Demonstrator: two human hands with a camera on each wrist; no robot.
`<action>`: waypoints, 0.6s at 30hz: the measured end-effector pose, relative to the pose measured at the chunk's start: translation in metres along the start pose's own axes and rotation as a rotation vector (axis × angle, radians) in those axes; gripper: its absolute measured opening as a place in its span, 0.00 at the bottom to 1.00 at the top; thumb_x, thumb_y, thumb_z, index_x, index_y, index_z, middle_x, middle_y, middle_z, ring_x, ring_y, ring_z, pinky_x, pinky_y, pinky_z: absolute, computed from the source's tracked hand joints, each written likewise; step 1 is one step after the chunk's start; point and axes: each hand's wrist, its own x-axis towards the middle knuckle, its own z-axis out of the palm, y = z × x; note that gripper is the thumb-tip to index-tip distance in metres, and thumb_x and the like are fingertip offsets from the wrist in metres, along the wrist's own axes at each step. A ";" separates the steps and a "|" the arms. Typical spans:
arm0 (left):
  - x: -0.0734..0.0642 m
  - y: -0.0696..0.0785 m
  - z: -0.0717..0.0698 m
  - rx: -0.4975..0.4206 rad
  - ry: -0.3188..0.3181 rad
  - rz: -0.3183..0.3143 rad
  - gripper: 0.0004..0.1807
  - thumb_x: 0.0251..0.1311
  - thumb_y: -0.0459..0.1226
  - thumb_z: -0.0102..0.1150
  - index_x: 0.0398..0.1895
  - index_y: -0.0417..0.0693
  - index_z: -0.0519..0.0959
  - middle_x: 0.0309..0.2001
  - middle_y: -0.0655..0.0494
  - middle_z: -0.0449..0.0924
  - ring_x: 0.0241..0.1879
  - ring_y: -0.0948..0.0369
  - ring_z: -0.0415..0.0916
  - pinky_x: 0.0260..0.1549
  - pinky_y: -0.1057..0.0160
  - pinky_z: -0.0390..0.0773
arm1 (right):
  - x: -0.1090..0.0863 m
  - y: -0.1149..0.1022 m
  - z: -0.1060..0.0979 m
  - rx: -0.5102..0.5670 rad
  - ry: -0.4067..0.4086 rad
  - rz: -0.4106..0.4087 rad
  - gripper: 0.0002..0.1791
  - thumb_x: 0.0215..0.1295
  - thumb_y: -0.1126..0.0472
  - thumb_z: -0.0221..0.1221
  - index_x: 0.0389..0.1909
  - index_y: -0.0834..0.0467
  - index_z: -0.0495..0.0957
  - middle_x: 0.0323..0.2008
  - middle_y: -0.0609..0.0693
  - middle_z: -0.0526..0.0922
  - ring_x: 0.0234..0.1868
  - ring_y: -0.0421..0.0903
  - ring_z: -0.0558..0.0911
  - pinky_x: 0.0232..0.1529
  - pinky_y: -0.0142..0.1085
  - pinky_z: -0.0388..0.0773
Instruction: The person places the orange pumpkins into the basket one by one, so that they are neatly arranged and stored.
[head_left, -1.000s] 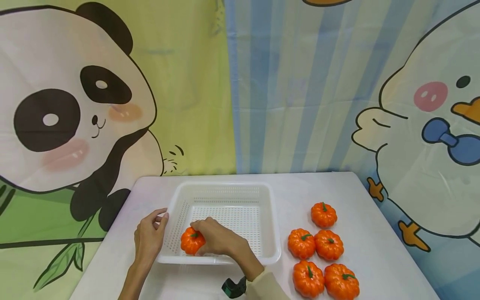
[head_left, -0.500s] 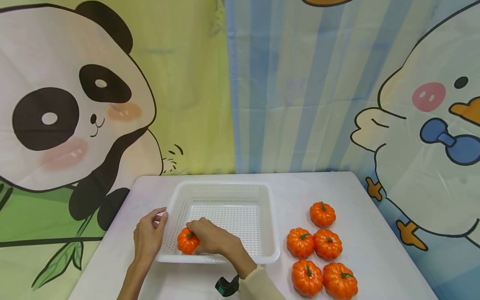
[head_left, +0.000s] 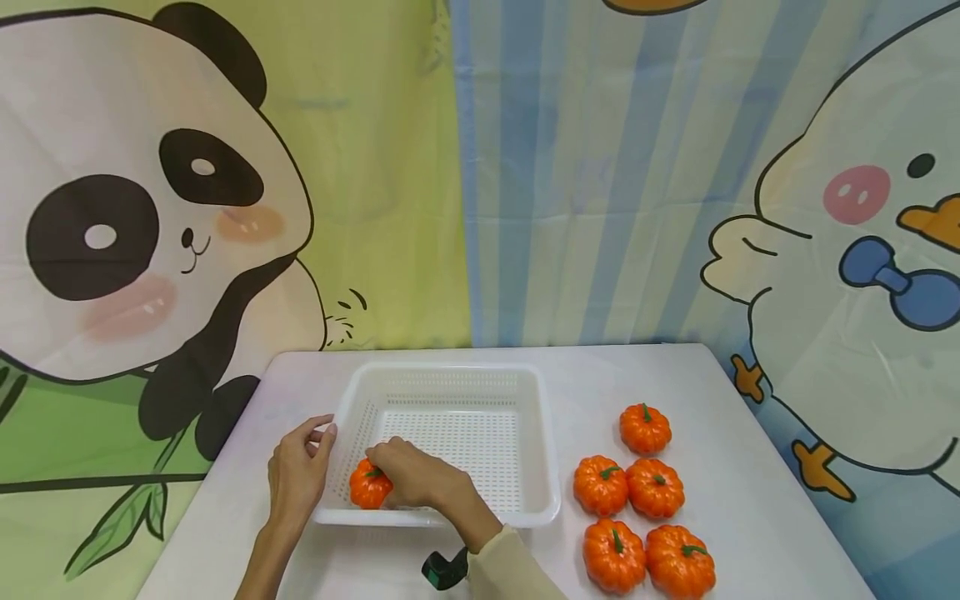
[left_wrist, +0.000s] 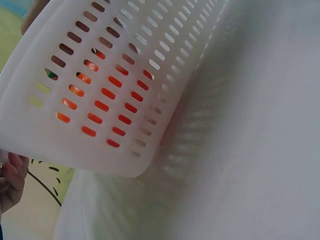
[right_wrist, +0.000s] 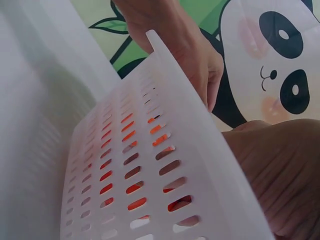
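Inside a white perforated plastic basket, my right hand grips a small orange pumpkin with a green stem, in the near left corner. Fingers lie over its top right side. Through the slots in the left wrist view, orange patches of the pumpkin show close behind the wall. My left hand stays at the basket's left rim, fingers loosely bent and fingertips right at the edge. In the right wrist view the basket wall covers most of the pumpkin.
Several more orange pumpkins sit on the white table right of the basket, the farthest pumpkin apart from the others. A black wrist device shows under my right sleeve. Behind the table hangs a cartoon cloth.
My right hand has slid the pumpkin a little to the left inside the basket, toward the left wall. My left hand has stayed at the rim; the other pumpkins have not moved.
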 end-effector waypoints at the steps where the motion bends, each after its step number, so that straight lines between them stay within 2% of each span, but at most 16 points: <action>1: 0.001 0.000 0.000 -0.001 0.003 0.004 0.18 0.78 0.40 0.63 0.62 0.40 0.86 0.42 0.37 0.91 0.25 0.59 0.75 0.24 0.65 0.71 | 0.001 0.000 -0.001 0.002 0.001 -0.003 0.22 0.53 0.64 0.83 0.47 0.56 0.85 0.38 0.43 0.86 0.40 0.35 0.74 0.48 0.23 0.73; 7: 0.000 -0.001 -0.001 0.001 -0.001 0.002 0.18 0.78 0.40 0.63 0.63 0.40 0.86 0.42 0.38 0.91 0.25 0.60 0.75 0.24 0.66 0.71 | 0.005 -0.001 0.001 -0.029 0.010 -0.035 0.21 0.51 0.65 0.83 0.43 0.54 0.84 0.35 0.42 0.85 0.37 0.34 0.74 0.44 0.22 0.71; 18: 0.001 0.000 -0.002 0.001 -0.004 0.004 0.18 0.78 0.40 0.63 0.63 0.40 0.86 0.42 0.37 0.91 0.26 0.60 0.76 0.24 0.65 0.71 | 0.006 -0.002 0.004 -0.062 -0.025 0.023 0.27 0.56 0.62 0.82 0.56 0.55 0.85 0.44 0.43 0.87 0.43 0.35 0.76 0.51 0.23 0.75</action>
